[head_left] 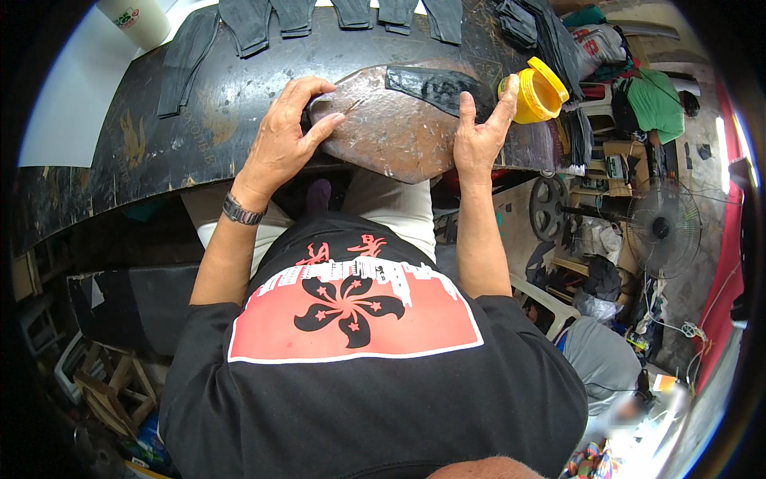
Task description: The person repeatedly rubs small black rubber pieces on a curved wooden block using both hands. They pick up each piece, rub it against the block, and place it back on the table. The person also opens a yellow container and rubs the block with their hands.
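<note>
My left hand rests on the left edge of a worn brown oval slab on the dark workbench, its thumb and fingers pinched around a thin tool whose tip lies on the slab. A black leather piece lies on the slab's far side. My right hand stands edge-on at the slab's right side, fingers raised and apart, the fingertips touching a yellow open tub tipped on its side. A metal watch is on my left wrist.
Several dark leather strips lie along the far edge of the scuffed black workbench. A paper cup stands at the far left. A stack of dark pieces sits far right. A standing fan and clutter fill the floor at right.
</note>
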Demonstrator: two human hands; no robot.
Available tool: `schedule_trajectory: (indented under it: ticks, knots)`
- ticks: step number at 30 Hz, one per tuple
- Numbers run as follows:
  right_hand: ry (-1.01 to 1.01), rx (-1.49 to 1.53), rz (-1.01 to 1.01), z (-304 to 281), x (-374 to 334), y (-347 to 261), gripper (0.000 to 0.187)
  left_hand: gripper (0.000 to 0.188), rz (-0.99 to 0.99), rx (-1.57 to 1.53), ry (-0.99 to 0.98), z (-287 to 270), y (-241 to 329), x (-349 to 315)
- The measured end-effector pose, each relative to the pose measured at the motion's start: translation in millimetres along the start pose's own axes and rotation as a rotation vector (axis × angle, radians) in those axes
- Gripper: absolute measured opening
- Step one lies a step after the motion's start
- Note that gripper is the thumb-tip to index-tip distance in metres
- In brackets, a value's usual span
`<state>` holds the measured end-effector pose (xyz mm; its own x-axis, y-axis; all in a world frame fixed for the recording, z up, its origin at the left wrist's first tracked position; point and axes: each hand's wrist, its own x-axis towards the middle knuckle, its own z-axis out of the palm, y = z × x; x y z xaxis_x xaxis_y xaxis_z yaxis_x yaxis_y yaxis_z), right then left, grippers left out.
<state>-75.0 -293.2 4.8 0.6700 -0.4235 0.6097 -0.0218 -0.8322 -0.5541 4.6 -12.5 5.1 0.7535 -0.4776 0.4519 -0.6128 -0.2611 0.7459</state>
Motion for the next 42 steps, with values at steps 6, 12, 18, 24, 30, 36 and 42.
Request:
schedule_trajectory:
  ticks: [6, 12, 18, 24, 30, 36, 42]
  knots:
    - [0.061, 0.276, 0.041, -1, -3, -2, 0.068, 0.032, -0.005, -0.016, -0.003, -3, -2, 2]
    - [-0.121, -0.358, -0.081, 0, -3, -2, 0.037, 0.016, -0.015, -0.031, 0.002, -2, 1, 4]
    - [-0.022, -0.156, -0.135, -2, -4, -3, 0.038, 0.017, 0.070, -0.075, -0.019, -27, 19, 62]
    - [0.219, 0.222, -0.077, -9, -8, -5, 0.047, 0.020, 0.389, 0.041, -0.308, 31, 46, 135]
    - [0.258, 0.461, 0.035, -10, -13, 0, 0.057, 0.029, 0.334, 0.135, -0.647, 122, 41, 168]
    - [0.214, 0.552, 0.074, -10, -14, 3, 0.056, 0.031, 0.379, 0.321, -0.673, 169, 42, 185]
    - [0.230, 0.627, 0.117, -9, -14, -1, 0.059, 0.020, 0.318, 0.349, -0.741, 175, 59, 192]
